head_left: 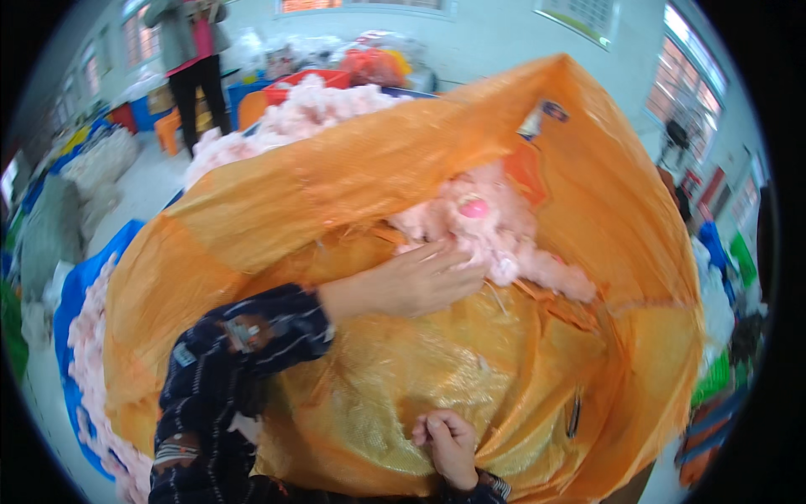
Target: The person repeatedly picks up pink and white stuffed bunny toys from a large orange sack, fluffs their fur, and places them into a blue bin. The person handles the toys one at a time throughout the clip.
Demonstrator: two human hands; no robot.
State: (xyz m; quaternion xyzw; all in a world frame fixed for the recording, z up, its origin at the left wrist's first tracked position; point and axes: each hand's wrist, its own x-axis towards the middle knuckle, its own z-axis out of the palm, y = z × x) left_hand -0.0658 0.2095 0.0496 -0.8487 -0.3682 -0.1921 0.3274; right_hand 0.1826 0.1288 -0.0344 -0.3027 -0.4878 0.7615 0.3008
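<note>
Inside a large orange woven sack (277, 189) lies a fluffy pale-pink plush piece (504, 223) with a bright pink oval patch; it looks like a soft toy or its skin. My left hand (420, 277) reaches across the sack, fingers stretched out, their tips against the lower edge of the plush. I cannot see it gripping anything. Lower down, my right hand (449, 441) is held over the yellowish sack lining with its fingers curled in. Nothing shows in that hand. A slim dark object or slit (573, 416) appears on the sack's right inner side.
More pink plush pieces (294, 113) are heaped behind the sack, and others (92, 353) beside a blue sheet at left. A person (193, 50) stands at the back left. Red crates (311, 82) and bagged goods line the far wall. Bags and bundles flank the right side.
</note>
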